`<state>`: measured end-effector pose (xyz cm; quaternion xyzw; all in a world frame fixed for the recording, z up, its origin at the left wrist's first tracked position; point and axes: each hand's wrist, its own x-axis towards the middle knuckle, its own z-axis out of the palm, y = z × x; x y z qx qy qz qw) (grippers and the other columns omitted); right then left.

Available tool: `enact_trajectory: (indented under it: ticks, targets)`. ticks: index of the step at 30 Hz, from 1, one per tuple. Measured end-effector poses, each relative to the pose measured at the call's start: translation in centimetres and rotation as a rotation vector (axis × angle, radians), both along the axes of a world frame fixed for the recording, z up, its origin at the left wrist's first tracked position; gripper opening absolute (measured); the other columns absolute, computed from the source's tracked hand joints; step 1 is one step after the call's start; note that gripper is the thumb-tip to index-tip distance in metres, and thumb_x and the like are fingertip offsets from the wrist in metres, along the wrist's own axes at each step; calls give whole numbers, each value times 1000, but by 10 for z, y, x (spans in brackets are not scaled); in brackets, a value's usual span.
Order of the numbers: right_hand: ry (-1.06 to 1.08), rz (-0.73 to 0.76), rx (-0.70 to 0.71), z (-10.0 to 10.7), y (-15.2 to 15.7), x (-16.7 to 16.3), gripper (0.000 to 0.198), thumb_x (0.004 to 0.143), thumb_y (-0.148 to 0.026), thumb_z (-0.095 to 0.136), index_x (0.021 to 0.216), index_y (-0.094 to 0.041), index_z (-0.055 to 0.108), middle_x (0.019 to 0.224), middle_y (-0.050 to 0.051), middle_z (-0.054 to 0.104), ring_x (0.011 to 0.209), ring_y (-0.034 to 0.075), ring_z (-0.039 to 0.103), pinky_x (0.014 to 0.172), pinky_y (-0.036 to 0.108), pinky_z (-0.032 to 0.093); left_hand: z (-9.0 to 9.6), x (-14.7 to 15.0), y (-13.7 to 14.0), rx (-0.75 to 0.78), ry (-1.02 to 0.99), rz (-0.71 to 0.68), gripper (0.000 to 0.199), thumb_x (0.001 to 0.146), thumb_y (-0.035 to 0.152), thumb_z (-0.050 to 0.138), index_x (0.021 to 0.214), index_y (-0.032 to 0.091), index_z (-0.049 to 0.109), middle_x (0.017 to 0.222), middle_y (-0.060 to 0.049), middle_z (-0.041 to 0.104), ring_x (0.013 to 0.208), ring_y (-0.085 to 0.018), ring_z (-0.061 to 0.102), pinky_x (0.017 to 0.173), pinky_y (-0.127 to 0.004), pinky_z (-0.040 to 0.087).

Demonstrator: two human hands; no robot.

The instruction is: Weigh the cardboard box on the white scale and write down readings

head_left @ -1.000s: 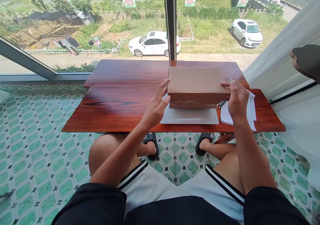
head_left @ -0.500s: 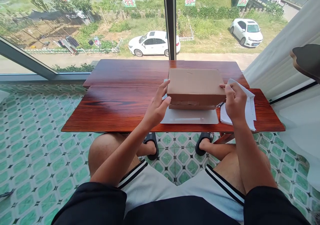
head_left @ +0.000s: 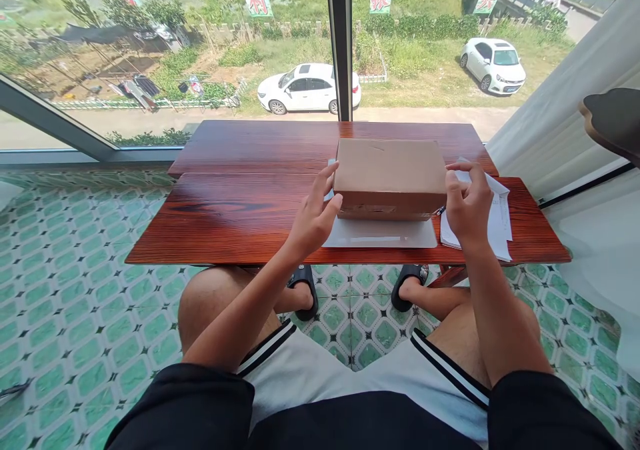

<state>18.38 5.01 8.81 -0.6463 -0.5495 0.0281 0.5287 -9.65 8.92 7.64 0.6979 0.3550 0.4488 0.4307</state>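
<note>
Bracketing the short ends of a cardboard box (head_left: 390, 167), with fingers spread open on the left hand (head_left: 315, 222) and half bent on the right hand (head_left: 467, 200), with no telling whether gripping there. Lying with its long axis left to right and a long side facing the near edge of the red-brown wooden table (head_left: 240, 217), over a white slab (head_left: 380, 237), near papers (head_left: 500, 227). Opening beyond onto grass (head_left: 415, 63) past a dark window post (head_left: 341, 43), with a white curtain (head_left: 575, 190) at the right and green-patterned tiles (head_left: 75, 290) below.
</note>
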Motion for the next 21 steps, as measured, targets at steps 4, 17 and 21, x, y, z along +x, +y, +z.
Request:
enact_trajectory:
  ticks: [4, 17, 21]
  targets:
    - [-39, -26, -9, 2, -2, -2, 25, 96, -45, 51, 99, -23, 62, 69, 1, 63, 43, 13, 40, 54, 33, 35, 1, 1, 0, -6, -5, 7, 54, 97, 35, 50, 149, 26, 41, 154, -11, 51, 146, -30, 42, 111, -47, 46]
    - [-128, -134, -118, 12, 6, 16, 30, 95, -54, 54, 98, -25, 62, 81, 5, 70, 63, 22, 61, 68, 38, 45, -11, 0, 6, -30, -33, 40, 50, 99, 39, 48, 148, 27, 43, 139, -10, 65, 134, -29, 56, 102, -47, 54]
    - [-181, -249, -107, 25, 6, 11, 24, 95, -48, 53, 100, -25, 61, 88, 5, 71, 72, 24, 64, 69, 39, 46, -10, -2, 10, 12, -26, 92, 49, 99, 42, 48, 145, 25, 45, 137, -12, 66, 135, -30, 56, 103, -48, 52]
